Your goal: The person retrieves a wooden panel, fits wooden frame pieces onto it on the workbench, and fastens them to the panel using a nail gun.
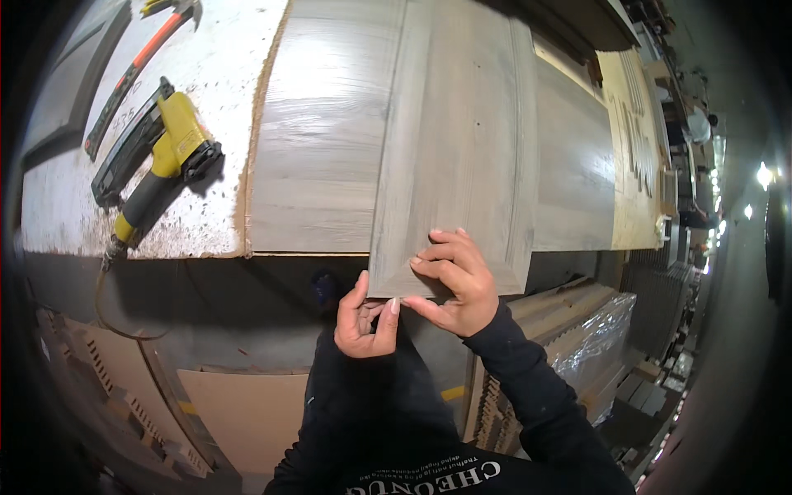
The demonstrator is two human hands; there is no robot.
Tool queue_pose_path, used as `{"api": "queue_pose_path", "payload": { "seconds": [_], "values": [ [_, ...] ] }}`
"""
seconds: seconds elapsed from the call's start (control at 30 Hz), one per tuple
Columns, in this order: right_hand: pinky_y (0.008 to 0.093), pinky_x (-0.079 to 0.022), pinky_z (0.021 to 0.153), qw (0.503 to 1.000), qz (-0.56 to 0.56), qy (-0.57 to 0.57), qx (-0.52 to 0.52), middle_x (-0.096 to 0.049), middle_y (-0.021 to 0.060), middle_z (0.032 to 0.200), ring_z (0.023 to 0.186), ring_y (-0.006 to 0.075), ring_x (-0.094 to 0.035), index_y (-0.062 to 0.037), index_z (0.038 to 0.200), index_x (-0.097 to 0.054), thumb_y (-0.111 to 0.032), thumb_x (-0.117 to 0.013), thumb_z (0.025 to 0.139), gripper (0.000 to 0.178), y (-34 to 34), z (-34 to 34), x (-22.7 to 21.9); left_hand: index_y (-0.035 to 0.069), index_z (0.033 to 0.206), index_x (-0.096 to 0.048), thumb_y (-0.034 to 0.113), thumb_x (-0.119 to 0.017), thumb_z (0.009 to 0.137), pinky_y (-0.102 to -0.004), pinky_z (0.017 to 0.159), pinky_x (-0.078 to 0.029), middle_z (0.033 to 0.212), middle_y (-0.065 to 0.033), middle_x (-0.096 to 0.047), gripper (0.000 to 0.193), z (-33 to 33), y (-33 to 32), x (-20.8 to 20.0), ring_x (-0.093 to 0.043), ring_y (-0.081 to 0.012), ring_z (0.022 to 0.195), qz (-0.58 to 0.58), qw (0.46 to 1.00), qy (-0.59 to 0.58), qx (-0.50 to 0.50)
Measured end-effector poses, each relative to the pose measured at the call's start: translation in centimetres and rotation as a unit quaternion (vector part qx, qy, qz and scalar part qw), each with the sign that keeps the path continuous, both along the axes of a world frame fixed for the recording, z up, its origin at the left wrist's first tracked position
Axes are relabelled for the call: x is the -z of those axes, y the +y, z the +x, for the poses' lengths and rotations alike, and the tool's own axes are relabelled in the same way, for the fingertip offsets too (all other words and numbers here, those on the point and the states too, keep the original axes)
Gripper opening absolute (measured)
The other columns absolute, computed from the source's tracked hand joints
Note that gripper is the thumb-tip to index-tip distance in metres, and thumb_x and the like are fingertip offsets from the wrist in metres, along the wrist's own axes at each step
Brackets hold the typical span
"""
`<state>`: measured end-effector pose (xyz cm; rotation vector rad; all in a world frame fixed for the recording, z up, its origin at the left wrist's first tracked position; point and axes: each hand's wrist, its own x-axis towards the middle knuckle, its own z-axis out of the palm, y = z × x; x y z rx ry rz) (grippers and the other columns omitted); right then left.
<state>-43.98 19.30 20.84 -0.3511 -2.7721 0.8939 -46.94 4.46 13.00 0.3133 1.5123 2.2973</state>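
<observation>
A grey wood-grain cabinet door [464, 140] with a raised frame lies lengthwise before me, its near end jutting past the bench edge. My right hand [458, 285] grips that near end, fingers bent on the top face and thumb at the end edge. At the near left corner, my left hand [367, 323] is curled, index finger against the side and thumb by the end edge, close to the right thumb. Some left fingers are partly hidden under the corner. Whether a small piece sits between the two thumbs is too small to tell.
Wider grey panels [322, 140] lie under the door. On the white bench top [219, 82] at left are a yellow and black nail gun [177, 136] with a hose and a hammer [140, 62] with an orange handle. Plastic-wrapped boards [590, 338] stand low at right.
</observation>
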Motion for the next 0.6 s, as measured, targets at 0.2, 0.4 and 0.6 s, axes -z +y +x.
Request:
{"api": "queue_pose_path", "payload": {
  "seconds": [0.2, 0.4, 0.6],
  "values": [
    [0.0417, -0.042, 0.083, 0.995, 0.046, -0.01, -0.087, -0.057, 0.0063, 0.088, 0.091, 0.0264, -0.056, -0.0063, 0.088, -0.064, -0.025, -0.08, 0.061, 0.037, 1.6, -0.9, -0.8, -0.007, 0.126, -0.038, -0.01, -0.054, 0.084, -0.0303, 0.087, -0.047, 0.112, -0.0205, -0.056, 0.045, 0.6, -0.1, -0.4, -0.059, -0.0207, 0.099, 0.025, 0.994, -0.105, -0.017],
    [0.0336, -0.045, 0.066, 0.993, 0.031, 0.017, -0.111, -0.057, 0.0067, 0.082, 0.075, 0.0226, -0.054, -0.0048, 0.087, -0.064, -0.025, -0.079, 0.063, 0.035, 1.9, -0.9, -0.4, -0.007, 0.122, -0.041, -0.011, -0.055, 0.083, -0.0299, 0.087, -0.047, 0.108, -0.0213, -0.058, 0.042, 1.1, 0.5, -0.6, -0.059, -0.0205, 0.098, 0.018, 0.997, -0.072, -0.033],
    [0.0308, -0.045, 0.06, 0.994, 0.019, 0.029, -0.105, -0.057, 0.0074, 0.08, 0.072, 0.022, -0.054, -0.0032, 0.086, -0.064, -0.023, -0.079, 0.062, 0.035, 1.9, -1.0, -0.1, -0.006, 0.116, -0.049, -0.011, -0.058, 0.082, -0.0291, 0.082, -0.049, 0.103, -0.019, -0.06, 0.036, 1.0, 1.2, -0.9, -0.062, -0.0192, 0.091, 0.001, 0.994, -0.064, -0.083]
  ]
}}
